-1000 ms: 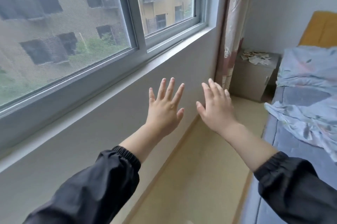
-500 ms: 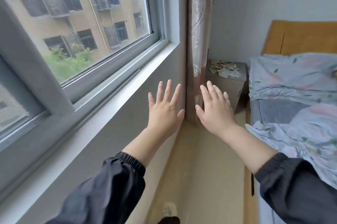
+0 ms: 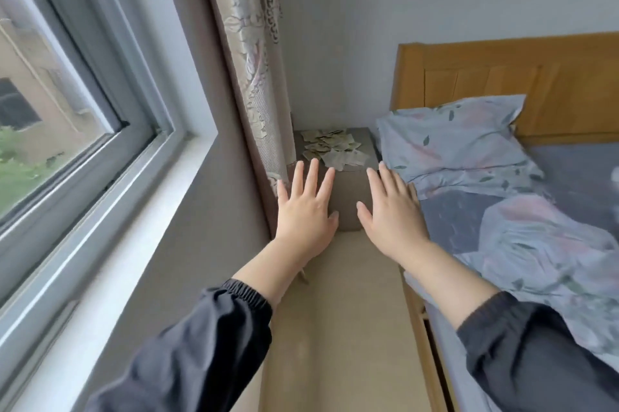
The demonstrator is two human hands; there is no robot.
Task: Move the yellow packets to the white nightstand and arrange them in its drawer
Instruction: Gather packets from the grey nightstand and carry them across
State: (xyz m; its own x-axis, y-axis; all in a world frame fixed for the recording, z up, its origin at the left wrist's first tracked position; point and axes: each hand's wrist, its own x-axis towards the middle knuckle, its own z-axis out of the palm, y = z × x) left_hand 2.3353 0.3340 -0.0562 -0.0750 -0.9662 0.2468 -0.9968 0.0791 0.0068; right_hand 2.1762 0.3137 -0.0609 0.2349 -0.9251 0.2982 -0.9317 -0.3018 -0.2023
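A loose heap of several pale yellow packets [image 3: 331, 148] lies on top of a greyish nightstand [image 3: 348, 210] in the room's far corner, between the curtain and the bed. My left hand [image 3: 306, 210] and my right hand [image 3: 390, 210] are stretched out in front of me, palms down, fingers spread, holding nothing. Both hang in the air short of the nightstand and cover part of its front. I cannot make out the drawer.
A patterned curtain [image 3: 254, 53] hangs left of the nightstand. A window [image 3: 67, 116] and its white sill run along the left wall. A bed [image 3: 536, 227] with floral bedding, pillow and wooden headboard fills the right. A narrow beige floor strip [image 3: 338, 311] leads ahead.
My view has swung right from the window towards the corner and come closer. The nightstand with the packets now sits straight ahead behind my hands. Both hands have stayed spread and empty.
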